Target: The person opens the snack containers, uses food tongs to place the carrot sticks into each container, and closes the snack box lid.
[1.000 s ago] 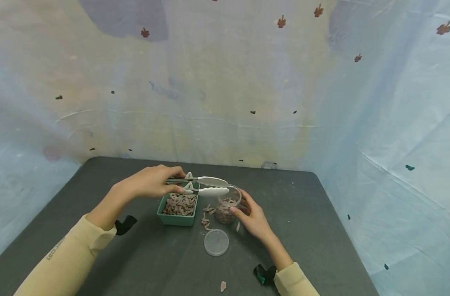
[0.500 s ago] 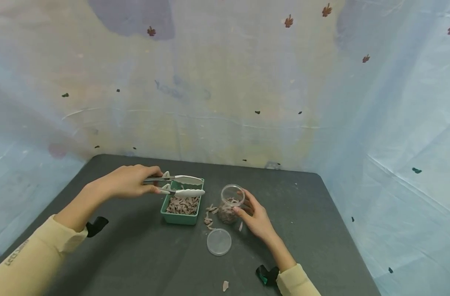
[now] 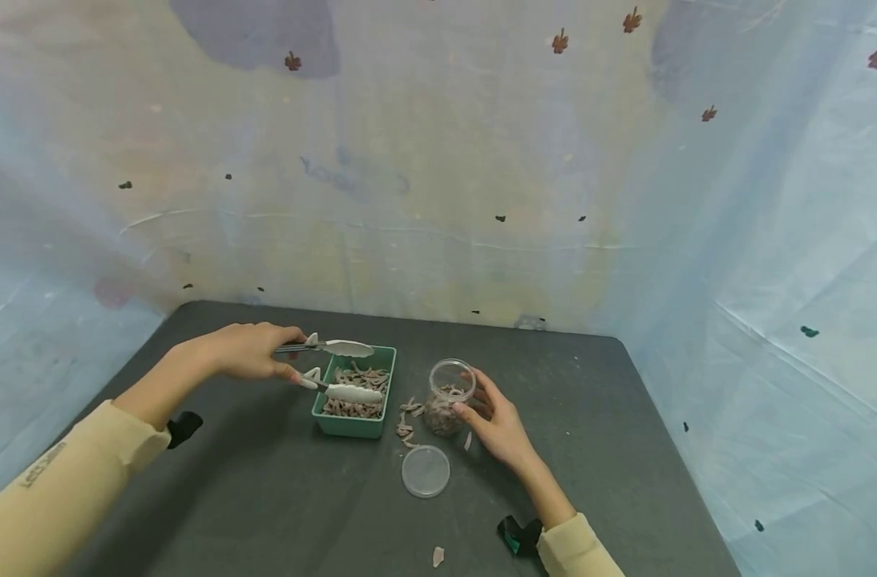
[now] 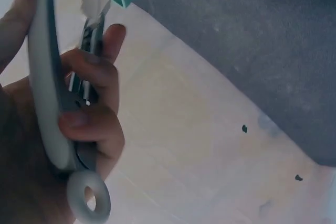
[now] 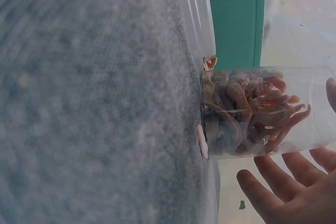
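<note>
My left hand [image 3: 247,351] grips a pair of metal tongs [image 3: 354,393] with white tips. Their two arms stand spread over the green tub [image 3: 349,427], which holds a heap of brownish strips [image 3: 366,377]. In the left wrist view, fingers wrap the tongs' pale handle [image 4: 44,82], whose ring end hangs below. To the right, my right hand [image 3: 503,429] holds a clear plastic jar [image 3: 446,415] upright on the table, thumb near its rim and fingers along its side. Seen from the right wrist, similar strips [image 5: 252,108] fill much of the jar; nothing shows between the tongs' tips.
A clear round lid [image 3: 426,471] lies flat in front of the jar. Several loose strips [image 3: 406,430] lie between tub and jar. One small pale piece [image 3: 438,556] sits near the front of the dark table [image 3: 301,497]. Patterned sheeting [image 3: 438,160] hangs behind and at the sides.
My left hand has drawn the tongs left from over the jar to above the tub, and their tips have spread wider. My right hand stays at the jar.
</note>
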Tool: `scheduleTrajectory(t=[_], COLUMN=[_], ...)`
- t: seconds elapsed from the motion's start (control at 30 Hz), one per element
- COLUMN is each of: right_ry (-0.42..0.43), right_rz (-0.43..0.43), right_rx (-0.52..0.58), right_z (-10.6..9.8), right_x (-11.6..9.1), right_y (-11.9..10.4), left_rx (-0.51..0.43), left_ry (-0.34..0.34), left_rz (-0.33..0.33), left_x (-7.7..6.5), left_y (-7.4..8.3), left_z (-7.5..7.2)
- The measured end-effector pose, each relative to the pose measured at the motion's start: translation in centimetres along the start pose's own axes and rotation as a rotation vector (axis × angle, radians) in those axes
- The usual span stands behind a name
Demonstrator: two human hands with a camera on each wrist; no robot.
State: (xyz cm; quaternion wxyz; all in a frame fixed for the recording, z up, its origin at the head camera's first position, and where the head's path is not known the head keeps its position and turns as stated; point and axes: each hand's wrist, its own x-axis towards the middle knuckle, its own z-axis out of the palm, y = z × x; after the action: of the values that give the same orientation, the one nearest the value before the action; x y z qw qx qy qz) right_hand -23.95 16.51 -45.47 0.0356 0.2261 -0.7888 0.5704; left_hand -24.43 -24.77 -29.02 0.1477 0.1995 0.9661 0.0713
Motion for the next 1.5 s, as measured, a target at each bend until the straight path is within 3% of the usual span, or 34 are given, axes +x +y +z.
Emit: scheduleTrajectory(t=[0.5, 0.8, 1.1, 1.5], right_ry=[-0.014, -0.022, -0.014, -0.011], right_rz=[0.002, -0.025, -0.021, 0.006], right_rx=[0.015, 0.021, 0.008, 0.001], right_z=[0.5, 0.3, -0.1, -0.3], right_x=[0.3, 0.3, 0.2, 0.2], right_y=[-0.3, -0.4, -0.1, -0.1], left_rx=[0.074, 0.024, 0.042, 0.091], left_ry=[-0.095, -0.171, -0.187, -0.175], left_rz=[-0.004, 0.025, 0.054, 0.030], left_x=[2.2, 4.0, 4.1, 3.8], left_y=[1.0, 1.2, 1.6, 2.2], left_z=[-0.1, -1.1, -0.9, 0.0])
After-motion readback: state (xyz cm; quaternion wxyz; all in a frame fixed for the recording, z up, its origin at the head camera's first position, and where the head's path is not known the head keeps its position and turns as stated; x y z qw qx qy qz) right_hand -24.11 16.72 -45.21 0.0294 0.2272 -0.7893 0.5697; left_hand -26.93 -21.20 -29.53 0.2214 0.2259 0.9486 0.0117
